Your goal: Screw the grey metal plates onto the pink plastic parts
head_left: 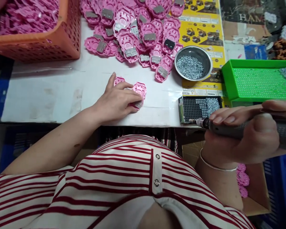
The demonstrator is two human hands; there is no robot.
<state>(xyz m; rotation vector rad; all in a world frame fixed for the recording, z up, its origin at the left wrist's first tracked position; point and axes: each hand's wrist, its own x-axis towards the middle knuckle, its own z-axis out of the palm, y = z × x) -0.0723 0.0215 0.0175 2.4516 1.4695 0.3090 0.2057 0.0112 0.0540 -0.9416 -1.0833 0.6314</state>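
Observation:
My left hand [118,100] rests on the white work surface, its fingers over a pink plastic casing [140,90] with a metal plate partly under the fingertips. Another pink casing [119,80] shows behind the hand, mostly covered by it. My right hand [250,130] is wrapped round a dark electric screwdriver [231,129], whose bit points left. That bit is over the front edge of a small black screw tray [193,107], where screws stand in rows of holes and more lie loose at the right. Whether the bit carries a screw I cannot tell.
A heap of pink casings [147,36] with metal plates lies at the back. An orange basket [69,35] of pink parts stands at the left. A metal bowl [177,68] of screws and a green tray [228,79] are on the right. Below sits a cardboard box [257,194].

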